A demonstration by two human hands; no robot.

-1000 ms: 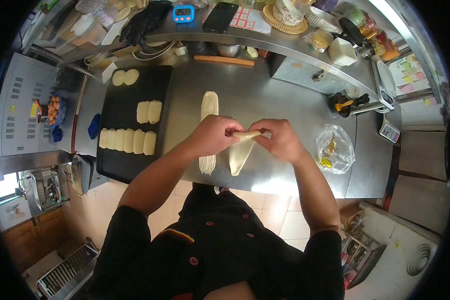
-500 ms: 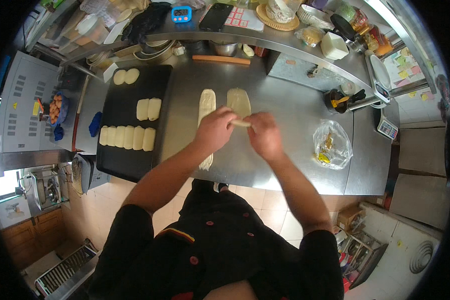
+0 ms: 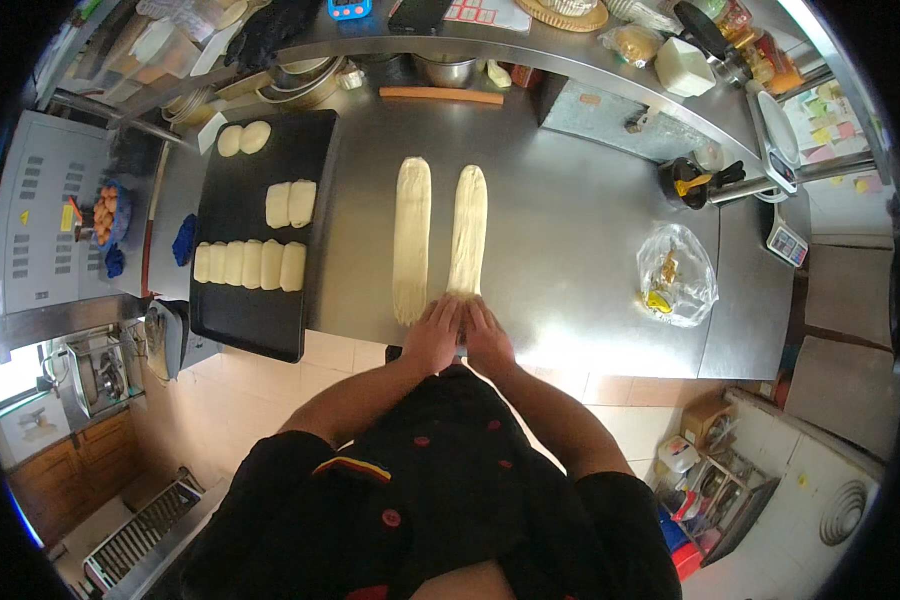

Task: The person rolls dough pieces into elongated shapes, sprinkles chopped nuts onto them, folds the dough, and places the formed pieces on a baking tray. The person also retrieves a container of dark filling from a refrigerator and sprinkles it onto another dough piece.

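Note:
Two long, pale dough strips lie side by side on the steel worktop, pointing away from me. My left hand (image 3: pixel 434 335) and my right hand (image 3: pixel 485 334) are together at the near end of the right dough strip (image 3: pixel 467 225). Their fingers lie stretched out over that end, pressing it at the worktop's front edge and hiding its tip. The left dough strip (image 3: pixel 411 240) is flat and untouched, just left of my left hand. On the black baking tray (image 3: pixel 255 325) further left sit several dough rolls (image 3: pixel 250 265) in a row, with a few more behind.
A wooden rolling pin (image 3: pixel 440 95) lies at the back under the steel shelf (image 3: pixel 530 50). To the right are a clear plastic bag (image 3: pixel 677 275) and a dark pot with a yellow-handled tool (image 3: pixel 685 185). A bowl of eggs (image 3: pixel 112 213) stands at the far left.
The right dough piece, held up at its near end before, now lies stretched into a long strip. Both hands have come down toward me, from mid-worktop to its front edge.

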